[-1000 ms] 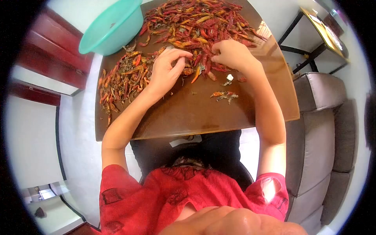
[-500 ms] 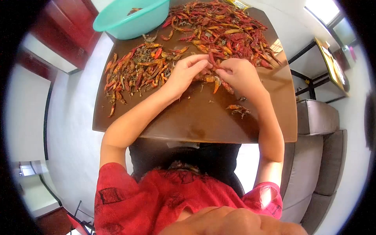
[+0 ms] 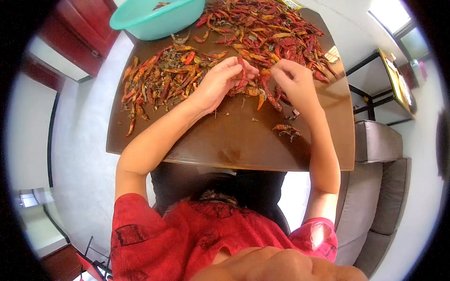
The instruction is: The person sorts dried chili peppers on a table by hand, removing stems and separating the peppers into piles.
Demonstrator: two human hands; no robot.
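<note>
My left hand [image 3: 220, 84] holds a dried red chili pepper [image 3: 242, 77] upright between thumb and fingers, over the near side of the heaps. To its right, my right hand [image 3: 296, 84] is closed in a pinch. What lies between its fingertips, if anything, is too small to make out. Other dried chilies [image 3: 268, 91] lie just left of and below it. The large pile of red and orange dried chilies [image 3: 276, 35] spreads behind both hands. A second pile, browner and mixed with stems and leaf bits [image 3: 164, 77], lies left of my left hand.
A mint-green plastic basin [image 3: 159, 21] stands at the table's far left, some chilies inside. One small shrivelled chili clump [image 3: 286, 130] lies near my right forearm on the brown table [image 3: 220, 140]. A grey sofa [image 3: 365, 201] and black-framed side table [image 3: 375, 100] stand right.
My hands were close together and have moved apart. The right hand has shifted right and slightly up, while the left keeps a red chili pepper, now held upright.
</note>
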